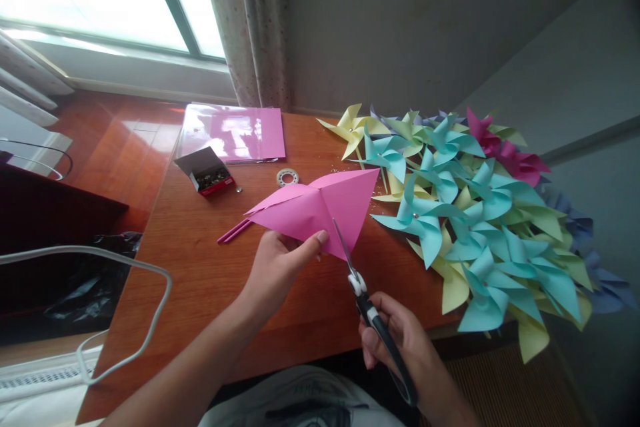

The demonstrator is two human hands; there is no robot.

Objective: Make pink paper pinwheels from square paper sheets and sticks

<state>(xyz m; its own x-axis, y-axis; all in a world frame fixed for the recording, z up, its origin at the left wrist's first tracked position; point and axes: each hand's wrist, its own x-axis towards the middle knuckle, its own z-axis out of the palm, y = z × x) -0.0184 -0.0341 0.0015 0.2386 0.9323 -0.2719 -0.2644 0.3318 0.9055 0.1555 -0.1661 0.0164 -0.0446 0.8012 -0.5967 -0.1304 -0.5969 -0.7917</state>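
Observation:
A pink paper sheet (305,210), creased and partly slit, is pinched along its near edge by my left hand (287,260), thumb on top. My right hand (393,333) grips black-and-white scissors (367,303) by the handles. The scissor blades are parted and lie at the paper's near right corner, one blade over the sheet. Two thin pink sticks (234,231) rest on the table just left of the paper. A roll of clear tape (287,177) lies behind it.
Many finished paper pinwheels (450,213) in turquoise, yellow, purple and pink pile up on the right. At the back left are a stack of pink paper (273,135) in a plastic sleeve and an open small box (213,180). A white cable (163,307) loops at the left table edge.

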